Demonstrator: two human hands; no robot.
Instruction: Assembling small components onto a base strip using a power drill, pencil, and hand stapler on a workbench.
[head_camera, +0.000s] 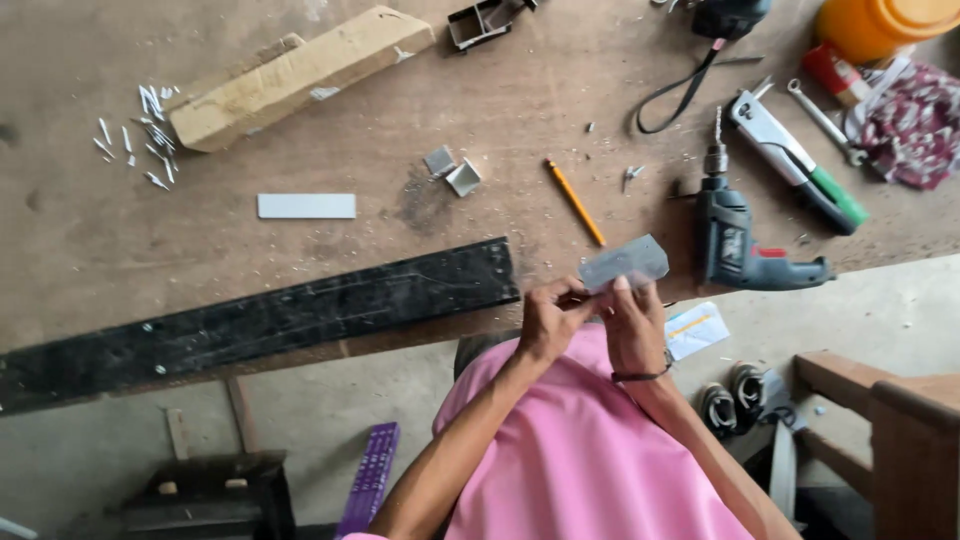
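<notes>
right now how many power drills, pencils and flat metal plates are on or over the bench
power drills: 1, the dark drill
pencils: 1, the orange pencil
flat metal plates: 2, the plate on the bench and the held plate in the left hand and right hand
total: 4

You have 1 small flat metal plate (624, 264) pinched between both hands. It is pale grey and dull, roughly rectangular, with clipped or rounded corners. It lies nearly level, its long side running left to right and tilted slightly upward at the right end. It hangs just above the near edge of the counter (400, 130), close beside the drill.
</notes>
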